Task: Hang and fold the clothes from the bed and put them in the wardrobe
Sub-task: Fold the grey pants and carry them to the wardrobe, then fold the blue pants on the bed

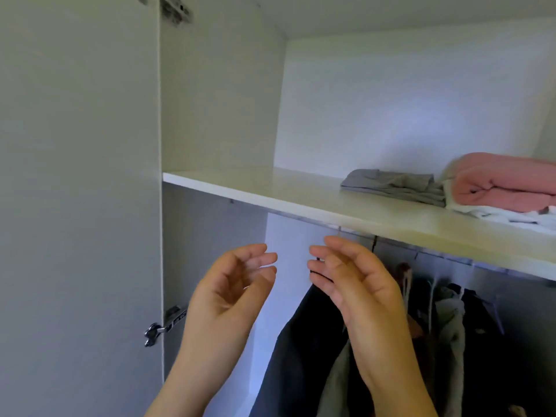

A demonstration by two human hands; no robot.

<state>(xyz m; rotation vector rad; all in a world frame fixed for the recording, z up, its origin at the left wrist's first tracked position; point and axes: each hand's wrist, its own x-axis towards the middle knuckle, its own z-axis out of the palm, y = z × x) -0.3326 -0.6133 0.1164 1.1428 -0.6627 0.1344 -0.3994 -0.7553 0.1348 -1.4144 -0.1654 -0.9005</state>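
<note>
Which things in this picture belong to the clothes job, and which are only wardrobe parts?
Job:
- folded grey garment on the shelf
- folded pink garment on the same shelf
- dark hanging garment
- left hand and right hand, both empty

Only there:
- door hinge

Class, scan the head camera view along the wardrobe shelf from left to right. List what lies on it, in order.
Bare shelf → folded grey garment → rolled pink blanket, which rests on a white cloth.
</note>
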